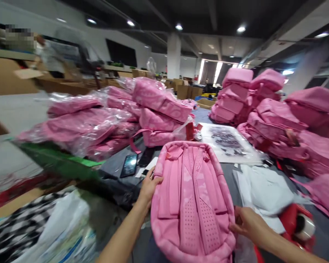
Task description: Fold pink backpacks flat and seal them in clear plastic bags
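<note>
A pink backpack lies back-side up on the grey table in front of me, its straps and padded back showing. My left hand grips its left edge near the top. My right hand holds its lower right edge. Both hands keep the backpack between them.
Pink backpacks in clear plastic bags are piled at the left, and bare pink backpacks stacked at the right. A phone lies by my left hand. White plastic bags, a printed sheet and a red tape dispenser lie to the right.
</note>
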Motion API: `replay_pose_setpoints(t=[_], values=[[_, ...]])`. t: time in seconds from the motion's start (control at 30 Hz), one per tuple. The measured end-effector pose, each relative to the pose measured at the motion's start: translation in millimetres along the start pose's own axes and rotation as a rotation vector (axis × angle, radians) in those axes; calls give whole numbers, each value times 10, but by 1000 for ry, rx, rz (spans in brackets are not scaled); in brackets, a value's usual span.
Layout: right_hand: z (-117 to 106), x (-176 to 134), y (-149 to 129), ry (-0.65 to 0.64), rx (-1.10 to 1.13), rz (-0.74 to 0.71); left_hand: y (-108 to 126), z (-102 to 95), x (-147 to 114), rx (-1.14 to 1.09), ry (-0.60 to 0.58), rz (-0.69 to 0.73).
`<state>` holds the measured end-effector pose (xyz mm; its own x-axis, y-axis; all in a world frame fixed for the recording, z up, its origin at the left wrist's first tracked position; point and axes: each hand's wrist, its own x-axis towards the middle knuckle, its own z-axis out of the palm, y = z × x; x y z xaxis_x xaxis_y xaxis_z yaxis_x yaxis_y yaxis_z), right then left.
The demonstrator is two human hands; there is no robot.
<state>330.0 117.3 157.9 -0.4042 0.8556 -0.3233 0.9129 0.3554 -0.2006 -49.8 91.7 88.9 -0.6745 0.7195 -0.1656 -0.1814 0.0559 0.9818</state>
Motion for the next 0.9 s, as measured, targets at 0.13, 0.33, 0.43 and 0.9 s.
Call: replay_pose_setpoints(t=[0.13,0.33,0.43,0.9], values=[[72,-199,130,-54,-23,51,-212,329,276,158,-144,-11],[-218,697,165,332,-70,-143,-270,637,298,676,-70,742],[-141,1324,7,431,-163,-229,-177,1157,168,873,-328,990],[-855,3059,757,555,34,98,-767,1423,433,1153,-594,867]])
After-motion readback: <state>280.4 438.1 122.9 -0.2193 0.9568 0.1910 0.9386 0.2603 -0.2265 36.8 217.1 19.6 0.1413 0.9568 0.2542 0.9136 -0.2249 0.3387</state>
